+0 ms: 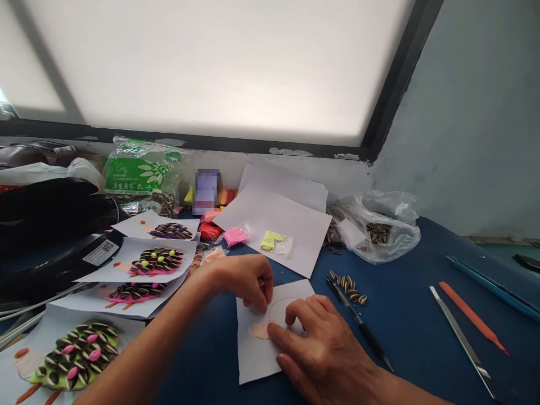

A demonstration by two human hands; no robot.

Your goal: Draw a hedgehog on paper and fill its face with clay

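Observation:
A white sheet of paper lies in front of me with a curved pencil-like outline and a thin, flattened patch of peach modelling clay. My left hand is closed, its fingertips pressed together at the paper just above the clay; whatever they pinch, if anything, is hidden. Pressing on the clay's right edge is one finger of my right hand. That hand rests over the paper with its fingers bent and apart, covering part of the outline. A black pen and several sunflower seeds lie to its right.
Finished-looking hedgehog pictures of clay and seeds stand on the left. Behind are clay packets, blank sheets, a phone and a seed bag. A metal blade-like tool and an orange tool lie right.

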